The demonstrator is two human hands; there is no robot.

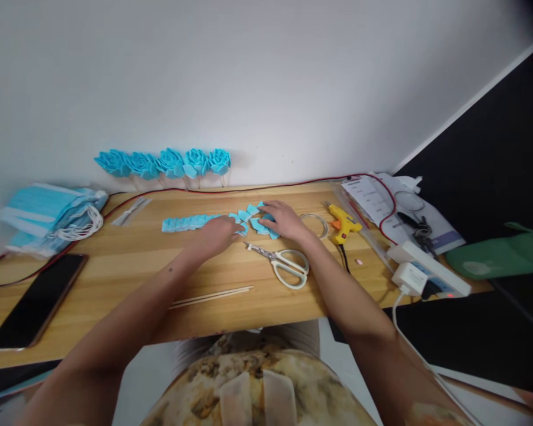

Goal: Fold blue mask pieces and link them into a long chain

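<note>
Blue petals [251,210] loose on the table [133,260], beside an overlapped row [186,223], presumably for easy picking. Right hand [286,220] half-spread over some, seemingly steadying, visibly gripping none; left hand [222,232] curled over others, cannot tell whether gripping. Scissors [273,256] nearby, likely for reach.

- Scissors [274,257]: grey metal blades, smooth white plastic handles.
- Surface [222,269] beneath the scissors: grained pale wood, faintly glossy.
- Petals [252,209] beyond the scissors: matt blue, cloth-like.
- Sticks [213,297] left of the scissors: plain matt wood.
- Glue gun [345,225] right of the scissors: smooth yellow plastic.
- Phone [38,302] far left of the scissors: glossy black glass.
- Masks [44,207] beyond the scissors, far left: matt cloth, partly in shiny clear plastic.
</note>
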